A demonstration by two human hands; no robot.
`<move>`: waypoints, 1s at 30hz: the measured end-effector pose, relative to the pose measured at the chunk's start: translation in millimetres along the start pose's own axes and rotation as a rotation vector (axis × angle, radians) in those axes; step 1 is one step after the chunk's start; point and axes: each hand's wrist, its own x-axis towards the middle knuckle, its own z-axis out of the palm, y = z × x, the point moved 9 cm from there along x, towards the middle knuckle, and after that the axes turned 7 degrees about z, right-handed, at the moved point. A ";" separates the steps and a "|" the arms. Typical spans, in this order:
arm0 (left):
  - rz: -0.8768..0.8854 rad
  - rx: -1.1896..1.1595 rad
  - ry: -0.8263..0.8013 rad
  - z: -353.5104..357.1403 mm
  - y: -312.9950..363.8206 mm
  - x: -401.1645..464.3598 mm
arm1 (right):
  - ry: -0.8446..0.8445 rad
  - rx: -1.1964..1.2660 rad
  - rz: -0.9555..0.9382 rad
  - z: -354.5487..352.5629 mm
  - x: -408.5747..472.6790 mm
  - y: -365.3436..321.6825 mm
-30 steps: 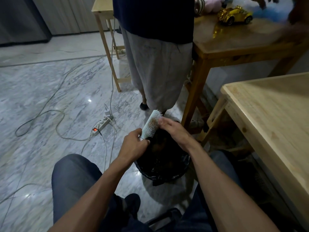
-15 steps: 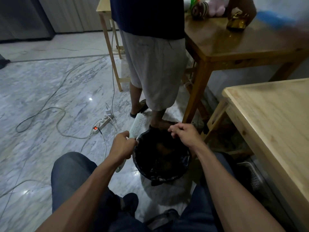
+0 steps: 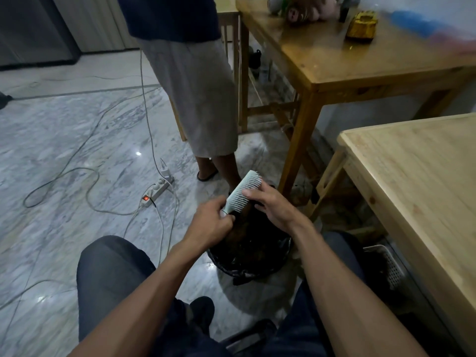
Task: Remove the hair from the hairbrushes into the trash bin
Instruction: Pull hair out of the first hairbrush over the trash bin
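Observation:
A pale mint hairbrush [image 3: 242,194] with light bristles is held tilted over a round trash bin [image 3: 247,266] lined with a black bag, on the floor between my knees. My left hand [image 3: 211,222] grips the brush's handle at its lower end. My right hand [image 3: 270,204] is at the bristle side, its fingers touching the brush head; its fingertips are partly hidden, so a pinch on hair cannot be made out. Dark hair lies inside the bin.
A person in grey shorts [image 3: 195,99] stands just beyond the bin. A power strip [image 3: 157,191] and cables lie on the marble floor at left. A dark wooden table [image 3: 360,60] with toys stands behind, a light wooden table [image 3: 417,191] at right, a white basket [image 3: 386,264] below it.
My right hand was off the brush half a second ago, over the bin's rim; it is back at the bristles. The left hand has brought the brush back over the bin.

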 end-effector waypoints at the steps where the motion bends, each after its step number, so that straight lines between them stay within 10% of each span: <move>1: 0.038 0.025 0.005 -0.8 5.8 -0.1 | -0.018 0.015 -0.010 1.2 1.7 2.9; 14: 0.242 0.343 0.000 -9.4 11.7 4.8 | 0.157 -0.076 -0.007 -6.1 7.3 15.3; 22: -0.058 0.334 0.117 -41.8 -39.5 7.4 | 0.445 -0.188 -0.095 -52.7 -8.5 0.8; 30: -0.051 0.260 0.035 -26.3 -35.3 5.4 | 0.238 -0.402 0.182 -25.2 8.6 19.8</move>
